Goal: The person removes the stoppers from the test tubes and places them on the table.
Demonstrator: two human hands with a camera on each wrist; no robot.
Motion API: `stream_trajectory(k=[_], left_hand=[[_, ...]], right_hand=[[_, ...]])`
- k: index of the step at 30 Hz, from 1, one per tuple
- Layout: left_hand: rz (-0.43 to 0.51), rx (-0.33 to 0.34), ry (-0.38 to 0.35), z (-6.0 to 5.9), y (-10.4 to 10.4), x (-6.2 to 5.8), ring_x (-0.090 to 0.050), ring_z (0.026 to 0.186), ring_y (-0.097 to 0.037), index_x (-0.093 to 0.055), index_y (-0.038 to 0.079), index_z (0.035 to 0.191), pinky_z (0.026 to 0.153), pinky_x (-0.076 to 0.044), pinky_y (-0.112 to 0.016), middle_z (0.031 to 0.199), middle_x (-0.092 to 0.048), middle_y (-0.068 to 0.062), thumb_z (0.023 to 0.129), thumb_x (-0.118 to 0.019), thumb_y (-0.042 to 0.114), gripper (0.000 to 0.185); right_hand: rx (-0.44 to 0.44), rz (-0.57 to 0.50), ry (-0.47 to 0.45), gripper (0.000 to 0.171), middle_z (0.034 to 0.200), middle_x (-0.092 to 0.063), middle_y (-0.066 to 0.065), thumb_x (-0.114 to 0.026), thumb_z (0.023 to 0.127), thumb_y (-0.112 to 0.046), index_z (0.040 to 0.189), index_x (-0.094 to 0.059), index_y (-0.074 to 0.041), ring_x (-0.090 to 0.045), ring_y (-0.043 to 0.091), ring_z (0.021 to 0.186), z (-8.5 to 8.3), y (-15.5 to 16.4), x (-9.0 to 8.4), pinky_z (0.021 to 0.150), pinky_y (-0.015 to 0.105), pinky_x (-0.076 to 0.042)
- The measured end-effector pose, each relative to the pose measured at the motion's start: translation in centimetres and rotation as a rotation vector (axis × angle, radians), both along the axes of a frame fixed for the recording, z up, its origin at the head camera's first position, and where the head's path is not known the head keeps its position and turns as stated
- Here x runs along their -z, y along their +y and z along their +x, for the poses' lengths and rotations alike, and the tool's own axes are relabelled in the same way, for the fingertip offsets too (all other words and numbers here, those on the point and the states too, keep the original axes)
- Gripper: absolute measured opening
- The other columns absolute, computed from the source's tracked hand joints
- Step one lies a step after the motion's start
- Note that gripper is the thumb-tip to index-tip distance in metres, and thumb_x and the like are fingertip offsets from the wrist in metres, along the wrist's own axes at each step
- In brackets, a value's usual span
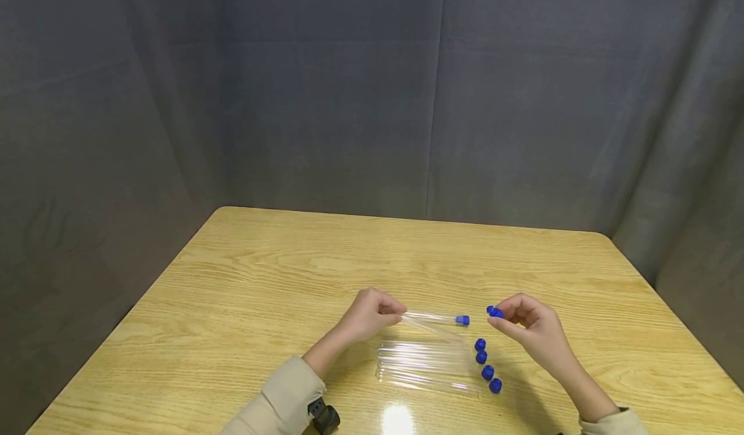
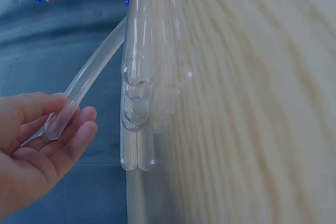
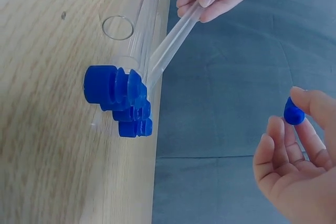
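Observation:
My left hand pinches a clear test tube near its rounded end, between thumb and fingers. The tube slants down to the right, its other end over the tubes on the table. To the right, my right hand holds a blue stopper between thumb and fingertips, raised above the table. Just beyond the held tube lies another test tube with a blue stopper in its right end. Several uncapped test tubes lie side by side nearer me, open ends to the right.
Several loose blue stoppers stand in a row by the tubes' open ends. All this rests on a wood-grain table. Grey curtains hang behind it and at both sides. A black wrist device sits at my left sleeve.

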State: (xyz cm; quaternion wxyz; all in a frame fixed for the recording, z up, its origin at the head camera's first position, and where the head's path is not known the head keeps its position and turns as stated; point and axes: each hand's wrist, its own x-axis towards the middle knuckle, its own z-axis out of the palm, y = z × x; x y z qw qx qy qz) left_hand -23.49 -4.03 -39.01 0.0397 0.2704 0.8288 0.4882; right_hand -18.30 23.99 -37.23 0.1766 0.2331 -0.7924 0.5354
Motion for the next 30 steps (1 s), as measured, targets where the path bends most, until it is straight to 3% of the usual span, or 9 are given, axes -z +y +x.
stream_trajectory(k=[12,19,30], left_hand=[[-0.211,0.056,0.042,-0.11,0.33,-0.29,-0.061,0.074,-0.014,-0.069,-0.004,0.086,0.063,-0.048,-0.018,0.084,-0.066,-0.008,0.08,-0.064,0.0,0.009],[-0.309,0.071,0.061,-0.27,0.6,-0.39,-0.055,0.067,-0.006,-0.069,0.0,0.08,0.062,-0.045,-0.017,0.077,-0.065,-0.002,0.077,-0.066,0.0,0.004],[-0.414,0.089,0.078,-0.4,0.95,-0.03,-0.052,0.061,-0.004,-0.069,0.004,0.073,0.056,-0.043,-0.016,0.071,-0.063,0.001,0.072,-0.069,-0.003,0.007]], right_hand=[[0.008,0.043,0.017,0.024,0.075,-0.059,0.008,-0.063,0.078,0.008,0.101,-0.061,0.003,-0.054,0.008,0.067,-0.13,0.24,0.32,0.056,0.019,-0.047],[0.013,0.061,0.012,0.021,0.075,-0.058,0.002,-0.06,0.079,0.01,0.099,-0.062,0.004,-0.054,0.008,0.065,-0.04,0.28,0.3,0.055,0.019,-0.046],[0.008,0.083,-0.035,0.015,0.078,-0.062,-0.003,-0.059,0.081,0.008,0.095,-0.06,0.005,-0.057,0.007,0.069,0.1,0.23,0.12,0.058,0.02,-0.048]])
